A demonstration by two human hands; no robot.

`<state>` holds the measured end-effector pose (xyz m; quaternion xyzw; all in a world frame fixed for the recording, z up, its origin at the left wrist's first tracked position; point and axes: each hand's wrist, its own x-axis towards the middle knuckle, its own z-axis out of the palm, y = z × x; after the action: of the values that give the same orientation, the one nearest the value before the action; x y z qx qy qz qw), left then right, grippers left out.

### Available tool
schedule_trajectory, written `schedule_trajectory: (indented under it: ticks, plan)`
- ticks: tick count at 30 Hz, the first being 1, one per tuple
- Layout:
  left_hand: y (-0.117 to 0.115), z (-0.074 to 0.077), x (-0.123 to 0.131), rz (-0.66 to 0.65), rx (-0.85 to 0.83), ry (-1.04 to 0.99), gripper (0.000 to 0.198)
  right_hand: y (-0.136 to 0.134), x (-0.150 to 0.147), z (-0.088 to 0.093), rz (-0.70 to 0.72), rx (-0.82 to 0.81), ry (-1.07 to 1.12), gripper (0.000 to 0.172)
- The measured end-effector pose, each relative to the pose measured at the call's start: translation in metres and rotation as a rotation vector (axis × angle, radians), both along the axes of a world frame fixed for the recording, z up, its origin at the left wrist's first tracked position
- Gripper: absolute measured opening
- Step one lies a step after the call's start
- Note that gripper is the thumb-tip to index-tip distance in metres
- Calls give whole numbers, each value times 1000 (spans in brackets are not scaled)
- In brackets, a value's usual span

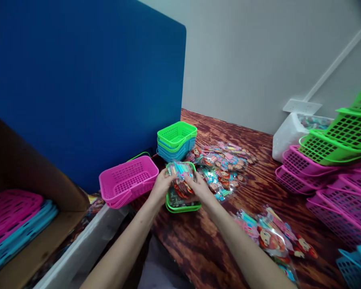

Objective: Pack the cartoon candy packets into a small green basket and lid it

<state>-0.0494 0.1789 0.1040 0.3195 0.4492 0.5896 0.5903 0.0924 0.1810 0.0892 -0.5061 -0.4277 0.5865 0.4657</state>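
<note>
Both of my hands grip a clear packet of colourful toy items (180,176) over a small green basket (182,206) on the wooden table. My left hand (162,185) holds the packet's left side with curled fingers. My right hand (200,186) grips its right side. The basket has packets in it. A heap of similar packets (225,166) lies just behind and to the right of it.
A pink basket (128,180) sits left of my hands, and a green-on-blue basket stack (176,140) behind. More packets (273,237) lie at front right. Pink and green basket stacks (327,160) fill the right side. A cardboard box (27,208) and blue partition (84,88) stand left.
</note>
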Motion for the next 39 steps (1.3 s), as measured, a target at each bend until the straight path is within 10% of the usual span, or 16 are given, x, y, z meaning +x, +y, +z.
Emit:
schedule_trajectory:
  ticks: [12, 24, 33, 39]
  plan:
    - [5, -25, -7, 42, 234, 1079, 66, -8, 13, 48, 313, 214, -1528, 50]
    - [-17, -53, -11, 1, 435, 1520, 48, 9, -9, -18, 259, 594, -1202, 66]
    - [3, -41, -14, -146, 391, 1666, 47, 9, -24, -1, 140, 506, -1517, 60]
    - [0, -28, -6, -25, 371, 1786, 36, 24, 14, 4, 376, 442, -1256, 36]
